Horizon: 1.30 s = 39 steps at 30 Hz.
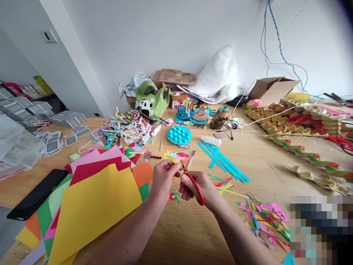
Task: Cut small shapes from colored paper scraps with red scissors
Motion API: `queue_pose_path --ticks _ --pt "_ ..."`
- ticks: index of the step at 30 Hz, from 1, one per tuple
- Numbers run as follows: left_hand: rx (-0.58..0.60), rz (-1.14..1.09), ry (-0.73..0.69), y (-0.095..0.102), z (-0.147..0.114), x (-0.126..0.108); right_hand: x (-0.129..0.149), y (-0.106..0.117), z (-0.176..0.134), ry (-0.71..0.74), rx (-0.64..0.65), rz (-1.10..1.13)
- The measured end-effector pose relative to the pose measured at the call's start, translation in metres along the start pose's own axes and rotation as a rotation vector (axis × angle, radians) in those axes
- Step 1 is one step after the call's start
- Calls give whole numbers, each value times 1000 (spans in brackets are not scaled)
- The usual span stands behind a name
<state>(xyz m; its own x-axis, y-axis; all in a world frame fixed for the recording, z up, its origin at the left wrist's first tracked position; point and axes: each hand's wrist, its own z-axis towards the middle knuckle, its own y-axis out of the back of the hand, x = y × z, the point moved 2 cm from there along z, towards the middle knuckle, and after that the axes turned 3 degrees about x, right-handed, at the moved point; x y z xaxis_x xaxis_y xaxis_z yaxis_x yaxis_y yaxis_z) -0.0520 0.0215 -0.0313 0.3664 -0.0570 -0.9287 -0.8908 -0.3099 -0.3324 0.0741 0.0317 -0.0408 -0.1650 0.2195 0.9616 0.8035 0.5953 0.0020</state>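
My left hand [164, 178] pinches a small piece of yellow paper [173, 159] between thumb and fingers. In my right hand [199, 186] are scissors with red handles [200, 197], their blades just beside the yellow paper and my left fingertips. Whether the blades touch the paper, I cannot tell. Beneath my hands lie small coloured paper dots [174, 195]. Just beyond are cut paper shapes [180, 156] in pink and yellow, and a pen [191, 160]. Thin coloured paper strips [224, 183] lie right of my right hand.
A stack of coloured paper [96, 200] and a black phone [37, 194] are at left. Pipe cleaners [118, 127], a blue bumpy disc [179, 135] and blue strips [223, 162] lie farther back. Paper scraps [266, 221] and egg cartons [300, 114] are at right.
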Motion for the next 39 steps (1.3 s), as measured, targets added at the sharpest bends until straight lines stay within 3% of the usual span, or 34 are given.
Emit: queue_pose_path --ticks 39 --pt "12 10 21 0 -1 0 0 4 -1 32 22 -76"
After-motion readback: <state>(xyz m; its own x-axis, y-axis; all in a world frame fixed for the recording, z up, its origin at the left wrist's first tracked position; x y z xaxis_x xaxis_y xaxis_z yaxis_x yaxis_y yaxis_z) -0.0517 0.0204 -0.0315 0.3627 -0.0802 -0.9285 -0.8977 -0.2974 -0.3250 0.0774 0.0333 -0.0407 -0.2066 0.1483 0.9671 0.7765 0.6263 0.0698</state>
